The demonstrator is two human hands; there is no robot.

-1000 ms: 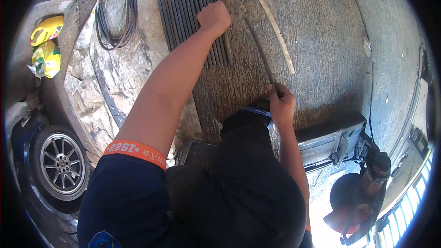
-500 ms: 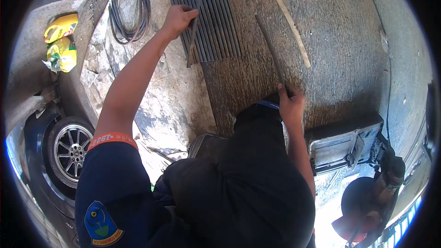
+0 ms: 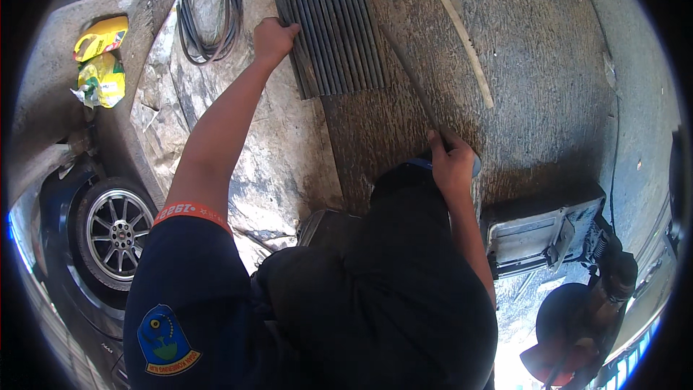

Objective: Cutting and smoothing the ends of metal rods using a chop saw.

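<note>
Several dark metal bars [image 3: 339, 29] lie side by side in a row at the top centre. At the row's left edge my left hand [image 3: 274, 42] is closed on a dark metal strip [image 3: 302, 72], which lies roughly parallel to the bars. My right hand [image 3: 453, 162], beside my knee, pinches the near end of another dark metal bar [image 3: 408, 68]. That bar slants away toward the row's right side. Part of the right hand's grip is hidden by its own fingers.
A pale thin strip [image 3: 462, 36] lies right of the bars, on a worn brown board [image 3: 534, 94]. Coiled dark hose [image 3: 209, 47], a yellow container [image 3: 101, 37] and a car wheel [image 3: 119, 231] are at left. A metal-framed machine [image 3: 534, 238] stands at right.
The strip in my left hand has swung from slanting across the bars to lying along the row's left edge. My right hand's bar has shifted slightly left.
</note>
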